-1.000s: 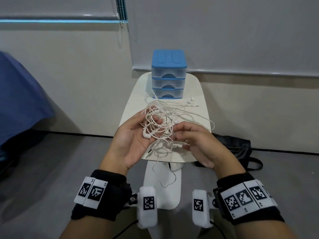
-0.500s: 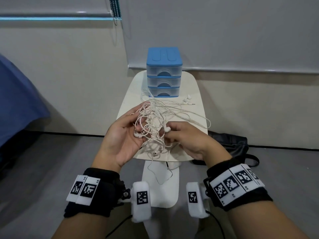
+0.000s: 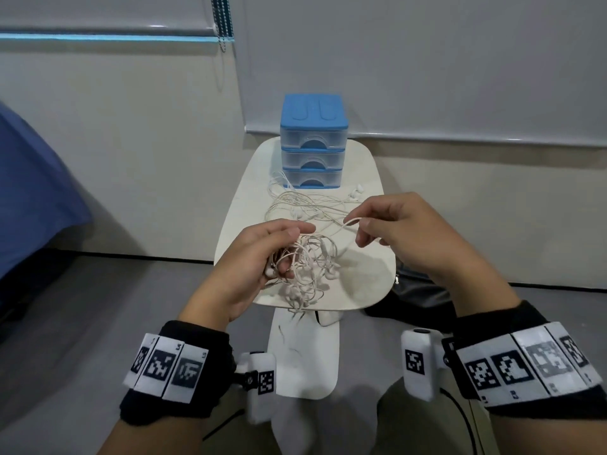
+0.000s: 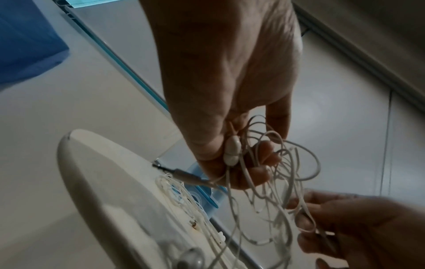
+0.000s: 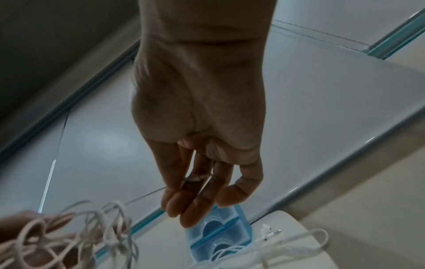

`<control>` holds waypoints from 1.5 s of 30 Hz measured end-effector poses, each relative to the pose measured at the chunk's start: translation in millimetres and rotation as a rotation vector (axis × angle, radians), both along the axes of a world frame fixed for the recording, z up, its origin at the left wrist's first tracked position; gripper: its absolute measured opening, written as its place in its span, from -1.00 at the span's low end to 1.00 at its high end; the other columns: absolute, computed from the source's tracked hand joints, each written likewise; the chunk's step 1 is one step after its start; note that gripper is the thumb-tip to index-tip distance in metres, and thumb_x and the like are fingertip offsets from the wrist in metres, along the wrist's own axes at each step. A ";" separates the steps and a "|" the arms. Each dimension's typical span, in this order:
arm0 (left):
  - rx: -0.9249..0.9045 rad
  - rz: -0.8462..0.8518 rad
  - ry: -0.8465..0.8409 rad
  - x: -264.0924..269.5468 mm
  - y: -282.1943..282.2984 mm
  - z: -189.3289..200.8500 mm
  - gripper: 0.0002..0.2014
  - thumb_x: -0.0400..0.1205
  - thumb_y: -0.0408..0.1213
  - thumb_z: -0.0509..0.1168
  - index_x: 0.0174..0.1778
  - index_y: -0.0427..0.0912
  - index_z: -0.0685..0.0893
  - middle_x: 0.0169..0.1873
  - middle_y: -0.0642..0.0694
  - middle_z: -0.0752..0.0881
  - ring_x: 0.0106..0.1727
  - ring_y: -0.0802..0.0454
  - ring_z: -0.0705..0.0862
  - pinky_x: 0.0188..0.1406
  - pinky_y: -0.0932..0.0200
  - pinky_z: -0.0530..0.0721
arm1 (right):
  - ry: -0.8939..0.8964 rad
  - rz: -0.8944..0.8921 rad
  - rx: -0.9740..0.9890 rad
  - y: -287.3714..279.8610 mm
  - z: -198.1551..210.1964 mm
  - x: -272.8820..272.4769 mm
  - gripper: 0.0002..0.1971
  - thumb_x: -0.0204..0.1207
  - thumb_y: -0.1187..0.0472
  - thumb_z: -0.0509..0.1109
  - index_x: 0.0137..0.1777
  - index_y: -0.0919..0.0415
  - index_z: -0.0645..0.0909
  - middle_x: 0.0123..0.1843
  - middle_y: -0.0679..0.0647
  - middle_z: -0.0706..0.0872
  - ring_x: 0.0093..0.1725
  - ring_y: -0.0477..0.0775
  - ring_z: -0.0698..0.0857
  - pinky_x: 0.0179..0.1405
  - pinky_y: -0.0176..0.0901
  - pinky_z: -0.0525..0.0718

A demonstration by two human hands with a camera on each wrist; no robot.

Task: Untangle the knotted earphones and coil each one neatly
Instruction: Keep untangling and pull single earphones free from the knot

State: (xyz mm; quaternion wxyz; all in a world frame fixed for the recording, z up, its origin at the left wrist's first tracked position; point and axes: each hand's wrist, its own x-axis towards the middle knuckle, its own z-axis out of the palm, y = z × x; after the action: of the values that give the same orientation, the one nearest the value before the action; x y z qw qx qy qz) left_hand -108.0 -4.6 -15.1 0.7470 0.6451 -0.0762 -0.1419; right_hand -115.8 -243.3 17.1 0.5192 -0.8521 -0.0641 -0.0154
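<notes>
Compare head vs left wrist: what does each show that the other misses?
Head only: the three-drawer blue organizer whole, loose earphones lying on the white table, both wrist bands.
Left wrist only: an earbud pressed under the left thumb, and an audio plug jutting out beside the hand.
Both: left hand gripping the tangled earphone bundle, right hand pinching a strand pulled from it.

— What colour are the earphones (image 3: 305, 257)?
— White, cables and buds alike, on a cream-white surface (image 3: 368, 284).
— And the drawer unit (image 3: 313, 146)?
— Blue top and frames, clear frosted drawers.
— The wristbands (image 3: 177, 369)?
— Black, with white tags printed in black square codes.
— Anything else?
— A blue cloth (image 3: 33, 192) at the left, a grey floor (image 3: 82, 323), a black bag (image 3: 414, 300).
</notes>
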 end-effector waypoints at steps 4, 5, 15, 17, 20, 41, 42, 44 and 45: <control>0.012 -0.040 -0.027 -1.4 -0.6 4.0 -0.74 0.75 -0.42 0.24 0.21 -0.28 0.83 -0.21 -0.26 0.50 -0.45 0.07 0.42 -0.47 0.37 0.55 | 0.062 0.039 -0.048 -1.7 -7.7 0.0 -0.84 0.69 0.37 0.38 -0.03 0.19 0.78 -0.20 0.14 0.85 -0.25 -0.18 0.73 -0.30 -0.48 0.53; 0.011 -0.030 -0.030 -1.6 -0.6 4.2 -0.74 0.75 -0.43 0.24 0.19 -0.31 0.83 -0.17 -0.28 0.52 -0.45 0.07 0.42 -0.48 0.37 0.55 | 0.070 0.046 -0.041 -1.0 -10.3 -0.3 -0.86 0.68 0.33 0.41 -0.05 0.17 0.78 -0.18 0.17 0.86 -0.23 -0.17 0.74 -0.29 -0.43 0.53; 0.118 0.007 -0.158 -2.8 0.5 2.6 -0.93 0.74 -0.44 0.33 0.03 -0.22 0.70 -0.39 0.00 0.63 -0.44 0.15 0.54 -0.45 0.37 0.50 | -0.039 0.095 0.048 5.0 -23.8 3.2 -0.92 0.64 0.38 0.47 0.00 0.20 0.73 -0.26 0.19 0.84 -0.21 0.07 0.77 -0.17 -0.01 0.57; 0.114 0.015 -0.186 -4.1 -1.8 3.5 -0.92 0.73 -0.46 0.34 -0.02 -0.22 0.68 -0.42 0.04 0.65 -0.43 0.15 0.55 -0.46 0.41 0.49 | -0.075 0.116 0.074 7.2 -23.6 4.8 -0.92 0.62 0.41 0.48 -0.03 0.23 0.75 -0.20 0.28 0.83 -0.18 0.07 0.78 -0.06 0.02 0.66; 0.112 0.021 -0.224 -6.0 -6.6 6.2 -0.91 0.71 -0.50 0.35 -0.07 -0.25 0.67 -0.41 0.05 0.68 -0.41 0.14 0.57 -0.46 0.43 0.49 | -0.116 0.139 0.084 12.8 -23.4 6.3 -0.92 0.59 0.43 0.52 -0.03 0.27 0.80 -0.14 0.21 0.87 -0.14 0.03 0.77 0.04 0.02 0.73; 0.416 -0.028 -0.365 12.7 -10.5 24.6 -0.76 0.56 -0.15 0.61 0.05 0.09 0.71 -0.21 -0.01 0.72 -0.23 0.08 0.64 -0.14 -0.01 0.64 | -0.307 0.088 0.274 32.7 29.2 1.5 -0.85 0.66 0.35 0.40 -0.13 0.18 0.57 -0.07 0.39 0.76 -0.13 0.05 0.71 -0.06 -0.29 0.59; 0.456 -0.018 -0.375 13.1 -10.4 23.6 -0.74 0.55 -0.16 0.62 0.06 0.11 0.71 -0.20 -0.03 0.74 -0.26 0.10 0.64 -0.14 -0.01 0.65 | -0.307 0.079 0.343 33.2 36.5 -0.7 -0.84 0.68 0.35 0.37 -0.13 0.14 0.55 -0.12 0.38 0.76 -0.14 0.02 0.71 -0.10 -0.26 0.58; 0.461 -0.031 -0.378 13.7 -10.8 22.4 -0.67 0.52 -0.21 0.64 0.12 0.10 0.71 -0.11 -0.08 0.80 -0.26 0.12 0.65 -0.12 0.04 0.70 | -0.315 0.062 0.453 33.2 50.9 -4.6 -0.86 0.65 0.28 0.33 -0.13 0.08 0.52 -0.25 0.17 0.75 -0.18 0.04 0.71 -0.14 -0.14 0.55; 0.450 -0.053 -0.367 14.0 -10.1 21.9 -0.63 0.51 -0.23 0.65 0.16 0.10 0.71 -0.04 -0.11 0.81 -0.24 0.12 0.67 -0.09 0.08 0.73 | -0.323 0.043 0.494 32.1 57.0 -6.1 -0.88 0.61 0.25 0.32 -0.15 0.07 0.51 -0.29 0.10 0.74 -0.20 0.06 0.70 -0.15 -0.13 0.53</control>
State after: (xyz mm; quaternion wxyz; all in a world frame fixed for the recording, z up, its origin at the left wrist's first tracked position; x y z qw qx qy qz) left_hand -94.0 -14.7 6.8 0.5549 0.8072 -0.1934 -0.0555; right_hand -121.9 -211.2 74.1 0.6942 -0.6849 -0.1580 -0.1549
